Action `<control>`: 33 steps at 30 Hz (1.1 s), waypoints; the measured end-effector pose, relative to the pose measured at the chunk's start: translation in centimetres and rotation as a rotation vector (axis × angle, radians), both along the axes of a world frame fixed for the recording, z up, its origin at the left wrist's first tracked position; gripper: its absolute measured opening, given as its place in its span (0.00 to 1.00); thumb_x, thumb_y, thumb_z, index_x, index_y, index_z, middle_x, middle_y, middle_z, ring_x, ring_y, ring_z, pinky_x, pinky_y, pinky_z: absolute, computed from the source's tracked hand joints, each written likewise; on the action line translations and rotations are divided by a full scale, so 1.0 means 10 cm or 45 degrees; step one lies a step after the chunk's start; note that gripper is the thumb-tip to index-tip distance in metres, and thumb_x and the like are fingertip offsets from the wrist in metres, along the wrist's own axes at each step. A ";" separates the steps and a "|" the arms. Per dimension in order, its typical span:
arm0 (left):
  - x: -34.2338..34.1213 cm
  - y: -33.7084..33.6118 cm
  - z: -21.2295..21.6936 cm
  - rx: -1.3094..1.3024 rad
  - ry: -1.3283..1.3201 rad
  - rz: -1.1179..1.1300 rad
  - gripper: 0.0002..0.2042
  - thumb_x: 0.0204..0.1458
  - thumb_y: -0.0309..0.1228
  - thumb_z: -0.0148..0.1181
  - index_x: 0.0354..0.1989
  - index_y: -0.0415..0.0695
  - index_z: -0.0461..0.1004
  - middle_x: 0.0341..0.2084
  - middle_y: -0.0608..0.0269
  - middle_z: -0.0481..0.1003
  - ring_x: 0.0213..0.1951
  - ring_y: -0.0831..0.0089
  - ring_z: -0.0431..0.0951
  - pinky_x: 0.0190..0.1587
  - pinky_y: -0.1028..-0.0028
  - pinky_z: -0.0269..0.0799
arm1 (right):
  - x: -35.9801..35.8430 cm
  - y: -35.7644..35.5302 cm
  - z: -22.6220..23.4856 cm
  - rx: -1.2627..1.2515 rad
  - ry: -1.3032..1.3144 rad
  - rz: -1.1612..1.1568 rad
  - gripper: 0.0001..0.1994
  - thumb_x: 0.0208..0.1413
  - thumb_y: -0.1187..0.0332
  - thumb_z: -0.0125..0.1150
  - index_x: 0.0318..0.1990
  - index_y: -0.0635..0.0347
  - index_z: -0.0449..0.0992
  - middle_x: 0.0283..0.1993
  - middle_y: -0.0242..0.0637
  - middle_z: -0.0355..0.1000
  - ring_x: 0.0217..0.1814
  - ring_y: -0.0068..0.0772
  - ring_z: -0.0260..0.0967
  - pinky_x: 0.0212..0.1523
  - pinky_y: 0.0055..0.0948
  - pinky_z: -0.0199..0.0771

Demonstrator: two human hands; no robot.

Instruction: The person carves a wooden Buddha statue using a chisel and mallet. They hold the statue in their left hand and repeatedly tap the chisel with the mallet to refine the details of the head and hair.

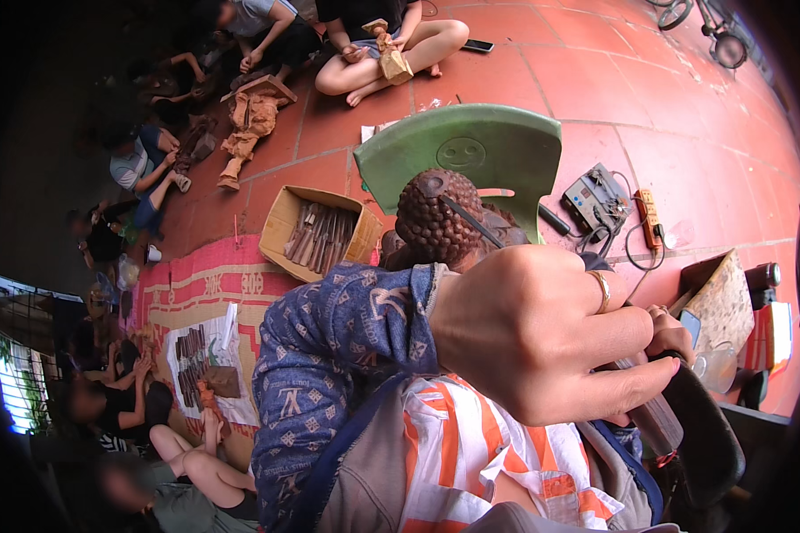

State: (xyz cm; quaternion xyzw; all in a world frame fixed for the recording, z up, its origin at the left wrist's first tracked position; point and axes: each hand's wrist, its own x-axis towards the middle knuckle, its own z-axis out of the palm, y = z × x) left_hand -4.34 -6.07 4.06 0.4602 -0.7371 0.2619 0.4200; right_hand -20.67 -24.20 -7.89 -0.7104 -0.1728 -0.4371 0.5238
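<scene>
Your left hand [542,329], ringed on one finger, curls over a wooden handle [656,417]; whether it grips it, you cannot tell from here. Your right hand [671,334], mostly hidden behind it, is bent beside a long black bar [707,435]; its grip is unclear too. The carved head [436,213] sits just beyond your left wrist, before a green chair [471,142] marked with a smiling face; a thin blade [471,220] crosses its curls. Pale letters and diamonds cover your blue sleeve [329,329].
</scene>
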 end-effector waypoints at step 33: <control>0.01 0.04 0.04 0.029 0.082 -0.117 0.14 0.33 0.35 0.62 0.31 0.43 0.77 0.19 0.68 0.68 0.16 0.80 0.68 0.13 0.79 0.61 | -0.01 0.06 0.26 -0.156 0.068 -0.120 0.12 0.35 0.81 0.63 0.27 0.59 0.65 0.17 0.31 0.62 0.15 0.27 0.60 0.20 0.27 0.62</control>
